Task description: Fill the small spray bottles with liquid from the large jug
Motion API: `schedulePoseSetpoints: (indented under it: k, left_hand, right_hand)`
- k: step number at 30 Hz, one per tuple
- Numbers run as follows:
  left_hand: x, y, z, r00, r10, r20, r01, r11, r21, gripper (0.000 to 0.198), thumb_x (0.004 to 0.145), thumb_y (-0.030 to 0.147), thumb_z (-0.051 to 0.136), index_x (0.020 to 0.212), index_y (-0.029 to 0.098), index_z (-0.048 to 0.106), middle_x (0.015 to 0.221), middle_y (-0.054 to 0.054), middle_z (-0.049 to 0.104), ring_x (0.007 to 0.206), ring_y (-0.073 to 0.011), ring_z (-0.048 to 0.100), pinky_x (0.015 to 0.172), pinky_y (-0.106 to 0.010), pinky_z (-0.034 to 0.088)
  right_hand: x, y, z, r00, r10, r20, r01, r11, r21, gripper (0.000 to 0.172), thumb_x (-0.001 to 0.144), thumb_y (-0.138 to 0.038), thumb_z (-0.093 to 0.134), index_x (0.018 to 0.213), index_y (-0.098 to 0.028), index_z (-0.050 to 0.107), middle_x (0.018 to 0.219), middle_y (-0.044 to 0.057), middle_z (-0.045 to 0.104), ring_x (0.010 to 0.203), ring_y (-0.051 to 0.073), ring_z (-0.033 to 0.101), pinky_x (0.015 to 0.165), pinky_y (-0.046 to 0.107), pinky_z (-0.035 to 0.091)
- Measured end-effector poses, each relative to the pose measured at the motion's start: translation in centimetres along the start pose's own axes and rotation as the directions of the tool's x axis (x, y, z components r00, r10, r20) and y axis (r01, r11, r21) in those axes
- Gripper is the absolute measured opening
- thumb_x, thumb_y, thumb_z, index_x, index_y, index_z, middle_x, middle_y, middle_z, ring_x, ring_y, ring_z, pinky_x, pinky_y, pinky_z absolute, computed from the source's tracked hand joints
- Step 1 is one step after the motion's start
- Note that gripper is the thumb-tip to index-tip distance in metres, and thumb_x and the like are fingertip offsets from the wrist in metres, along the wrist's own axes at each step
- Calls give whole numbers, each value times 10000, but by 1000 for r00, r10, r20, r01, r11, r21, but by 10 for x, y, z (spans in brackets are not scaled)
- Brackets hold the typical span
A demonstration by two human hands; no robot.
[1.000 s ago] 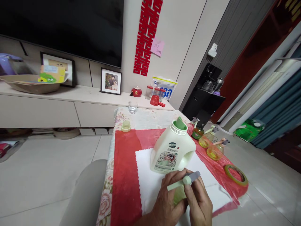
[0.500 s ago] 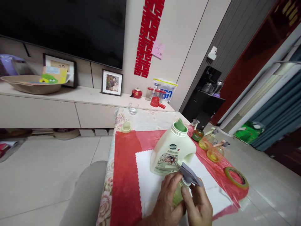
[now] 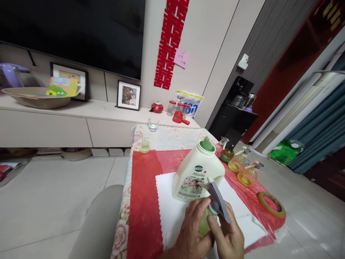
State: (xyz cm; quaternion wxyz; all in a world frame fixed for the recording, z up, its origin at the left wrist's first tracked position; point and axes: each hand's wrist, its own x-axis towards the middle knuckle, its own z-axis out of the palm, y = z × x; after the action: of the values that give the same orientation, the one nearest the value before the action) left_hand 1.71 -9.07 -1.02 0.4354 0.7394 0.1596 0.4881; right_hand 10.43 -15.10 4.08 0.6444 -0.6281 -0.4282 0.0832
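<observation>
Both hands are at a small spray bottle [image 3: 204,226] holding yellowish-green liquid, low in the view. My left hand [image 3: 192,226] is wrapped round the bottle's body from the left. My right hand [image 3: 228,230] has its thumb and fingers closed about the neck, just under the grey trigger head [image 3: 219,201]. The head's light nozzle points up and to the left. Right behind it stands a large pale-green detergent jug [image 3: 198,172], uncapped, with a green spout in its mouth. A translucent cap [image 3: 145,146] lies at the table's far left.
White paper [image 3: 168,205] and red plastic sheeting [image 3: 145,201] cover the table. Along its right side are several spray bottles [image 3: 248,176] and a roll of tape [image 3: 271,205]. A glass mug [image 3: 153,124] stands at the far edge, before a cabinet with jars and a red scoop [image 3: 178,117].
The grey trigger head has turned on the bottle, so its lever now points more towards me and its nozzle sits higher. The jug has stayed in place.
</observation>
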Motion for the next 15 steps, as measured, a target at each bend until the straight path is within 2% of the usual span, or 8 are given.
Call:
schedulePoseSetpoints:
  k: [5, 9, 12, 15]
  left_hand:
    - [2, 4, -3, 1000, 9, 26, -10, 1000, 15, 882, 794, 50, 582, 1533, 397, 250, 1489, -73, 511, 1374, -312, 500, 1130, -540, 435]
    - [5, 13, -6, 998, 41, 51, -41, 999, -14, 895, 800, 58, 570, 1543, 411, 217, 1469, -55, 529, 1336, -293, 528, 1107, -511, 455]
    - [7, 19, -8, 996, 48, 68, -47, 999, -21, 881, 785, 54, 577, 1532, 395, 260, 1440, -49, 551, 1303, -285, 547, 1093, -491, 468]
    - [7, 21, -9, 998, 23, 57, -22, 1000, -16, 862, 775, 37, 570, 1518, 378, 297, 1429, -47, 560, 1296, -275, 551, 1094, -478, 470]
  right_hand:
    - [2, -12, -1, 1000, 5, 26, -5, 1000, 2, 292, 876, -419, 679, 1121, -274, 746, 1189, 55, 688, 1161, 265, 617, 1008, 356, 490]
    - [5, 4, -11, 997, -68, 43, 69, 997, -22, 300, 802, -353, 767, 1081, -244, 749, 1133, 77, 710, 1080, 267, 658, 931, 356, 543]
    - [2, 17, -16, 998, -67, -7, 67, 998, -5, 314, 754, -319, 812, 1038, -215, 728, 1076, 92, 718, 999, 258, 681, 869, 358, 570]
    - [-2, 19, -16, 999, -44, 26, 44, 999, 8, 360, 768, -327, 805, 1098, -212, 717, 1128, 110, 708, 1046, 270, 677, 909, 379, 563]
